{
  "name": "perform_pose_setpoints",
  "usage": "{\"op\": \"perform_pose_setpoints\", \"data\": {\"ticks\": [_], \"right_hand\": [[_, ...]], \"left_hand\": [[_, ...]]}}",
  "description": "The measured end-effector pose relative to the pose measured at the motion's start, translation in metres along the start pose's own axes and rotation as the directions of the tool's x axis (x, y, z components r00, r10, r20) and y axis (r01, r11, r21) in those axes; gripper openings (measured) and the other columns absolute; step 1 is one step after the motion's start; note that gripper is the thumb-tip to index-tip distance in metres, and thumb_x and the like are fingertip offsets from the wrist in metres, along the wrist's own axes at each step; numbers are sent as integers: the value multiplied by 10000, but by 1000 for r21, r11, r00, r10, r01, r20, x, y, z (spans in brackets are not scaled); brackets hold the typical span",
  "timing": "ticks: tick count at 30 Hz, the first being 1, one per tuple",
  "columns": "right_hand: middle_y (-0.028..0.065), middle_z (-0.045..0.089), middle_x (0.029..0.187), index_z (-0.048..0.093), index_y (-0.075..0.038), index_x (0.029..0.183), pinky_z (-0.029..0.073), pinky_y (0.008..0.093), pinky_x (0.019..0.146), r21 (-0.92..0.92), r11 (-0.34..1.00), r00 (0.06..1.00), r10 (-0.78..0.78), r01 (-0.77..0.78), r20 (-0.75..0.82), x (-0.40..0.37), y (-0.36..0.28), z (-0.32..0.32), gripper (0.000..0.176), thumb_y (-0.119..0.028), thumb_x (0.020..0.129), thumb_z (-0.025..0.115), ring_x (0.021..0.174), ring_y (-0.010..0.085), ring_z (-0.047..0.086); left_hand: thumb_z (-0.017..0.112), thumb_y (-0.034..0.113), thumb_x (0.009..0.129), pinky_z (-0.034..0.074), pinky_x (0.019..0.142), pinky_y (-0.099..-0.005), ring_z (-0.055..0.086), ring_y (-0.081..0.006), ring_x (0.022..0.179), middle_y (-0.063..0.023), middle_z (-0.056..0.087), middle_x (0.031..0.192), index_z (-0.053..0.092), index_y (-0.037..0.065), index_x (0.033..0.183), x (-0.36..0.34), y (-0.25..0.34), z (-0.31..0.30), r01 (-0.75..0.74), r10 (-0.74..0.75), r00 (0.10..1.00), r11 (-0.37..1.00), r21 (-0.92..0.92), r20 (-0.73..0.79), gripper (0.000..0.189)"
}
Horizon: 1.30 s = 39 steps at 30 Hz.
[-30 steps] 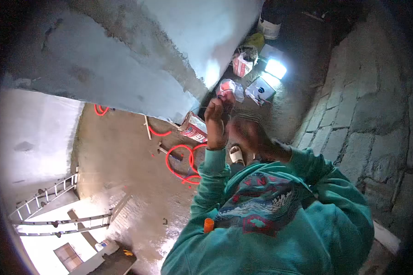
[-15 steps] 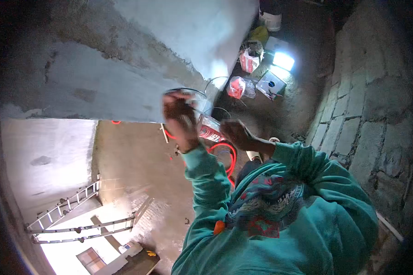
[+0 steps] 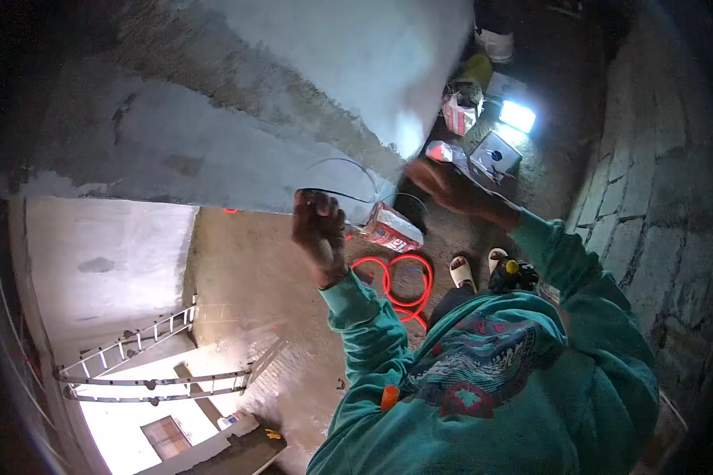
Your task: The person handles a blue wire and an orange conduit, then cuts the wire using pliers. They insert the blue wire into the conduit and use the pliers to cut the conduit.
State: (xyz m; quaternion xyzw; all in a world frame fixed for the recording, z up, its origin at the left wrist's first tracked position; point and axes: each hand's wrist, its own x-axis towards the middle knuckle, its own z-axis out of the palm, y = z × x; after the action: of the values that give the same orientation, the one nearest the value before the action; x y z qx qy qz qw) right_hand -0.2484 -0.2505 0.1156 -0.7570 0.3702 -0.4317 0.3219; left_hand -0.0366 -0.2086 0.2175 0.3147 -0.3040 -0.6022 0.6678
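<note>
My left hand (image 3: pixel 318 236) is raised near the wall's lower edge, fingers curled around a thin dark wire (image 3: pixel 345 194). The wire runs to the right and bends in loose loops above a red and white package (image 3: pixel 394 228). Farther right, my right hand (image 3: pixel 444 184) reaches out with its fingers closed. Whatever it holds, if anything, is hidden. A clear gap separates the two hands. Below them, a coiled red hose or conduit (image 3: pixel 428 279) lies on the ground.
A bright work light (image 3: pixel 517 116) stands beside a grey metal box (image 3: pixel 495 157) and a bag (image 3: pixel 462 111). The plastered wall (image 3: pixel 238 134) is close at left; a block wall (image 3: pixel 618 222) stands right. A ladder (image 3: pixel 158 386) is lower left. Sandalled feet (image 3: pixel 461 271) show below.
My right hand has moved up and right, away from the left one. My left hand is slightly lower. The wire loops show more clearly, and the whole view has shifted a little.
</note>
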Motion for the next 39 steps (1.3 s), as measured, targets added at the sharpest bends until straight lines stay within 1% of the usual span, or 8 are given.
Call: {"op": "perform_pose_setpoints", "data": {"ticks": [9, 11, 19, 24, 31, 33, 35, 39], "right_hand": [[159, 571, 732, 529, -38, 889, 442, 395, 611, 309, 912, 961, -236, 270, -144, 38, -88, 43, 227, -253, 843, 472, 690, 323, 566], [147, 569, 708, 534, -50, 896, 455, 381, 592, 182, 965, 982, -191, 189, -5, 18, -70, 36, 185, -212, 827, 479, 649, 302, 572], [154, 567, 835, 505, -3, 976, 454, 397, 659, -374, 882, 906, -120, 285, 407, -121, 206, -8, 267, -67, 717, 517, 736, 317, 562], [152, 427, 1125, 361, -9, 1169, 356, 351, 858, -396, 884, 782, 424, -247, 458, -111, 180, -85, 469, -155, 766, 552, 1014, 259, 437], [145, 516, 1113, 352, -4, 1237, 388, 326, 884, 462, 881, 874, -145, -98, 463, -29, -25, -26, 507, -216, 822, 552, 1027, 201, 497], [120, 572, 999, 421, -21, 1173, 425, 308, 820, 300, 950, 882, -62, -92, 468, -35, -15, -27, 415, -225, 831, 538, 934, 184, 549], [102, 583, 945, 456, -46, 1129, 444, 292, 770, -47, 972, 687, 197, -231, 700, -36, 4, -45, 344, -218, 840, 527, 878, 172, 569], [149, 474, 1158, 414, -60, 1197, 358, 339, 916, -207, 969, 871, 217, -136, 441, -91, 36, -67, 552, -168, 704, 636, 1078, 238, 457]], "left_hand": [[540, 242, 842, 317, 492, -224, 384, -77, 567, 8, 461, 617, 502, 14, 708, -19, -12, 9, -449, 349, 873, 302, 841, 341, 267], [510, 249, 856, 306, 481, -220, 386, -74, 563, 7, 459, 615, 504, 25, 714, -28, -12, -3, -226, 497, 845, 666, 711, -197, 266], [443, 257, 892, 116, 385, -194, 151, -38, 435, 69, 162, 531, 292, 168, 584, -42, 60, -45, -324, 396, 850, 913, 247, -349, 354], [460, 187, 859, 200, 392, -197, 248, -39, 440, 56, 358, 551, 509, 115, 703, -43, 26, -38, 24, 158, 935, 864, 504, -317, 179], [465, 108, 806, 366, 514, -176, 451, -38, 605, 29, 525, 730, 576, 18, 955, -33, -59, 13, 157, -477, 855, 608, 778, 201, 207], [456, 129, 830, 380, 520, -183, 460, -46, 612, 18, 531, 734, 571, -4, 967, -32, -71, 0, -188, -454, 830, 321, 928, 325, 222], [471, 174, 851, 365, 486, -200, 455, -50, 587, 11, 527, 697, 577, -9, 932, -40, -87, 2, -92, -408, 853, 496, 863, 325, 227], [481, 191, 871, 291, 429, -218, 375, -41, 504, 33, 458, 588, 597, 14, 845, -43, -109, -43, 218, -574, 816, 428, 877, 77, 213]]}}
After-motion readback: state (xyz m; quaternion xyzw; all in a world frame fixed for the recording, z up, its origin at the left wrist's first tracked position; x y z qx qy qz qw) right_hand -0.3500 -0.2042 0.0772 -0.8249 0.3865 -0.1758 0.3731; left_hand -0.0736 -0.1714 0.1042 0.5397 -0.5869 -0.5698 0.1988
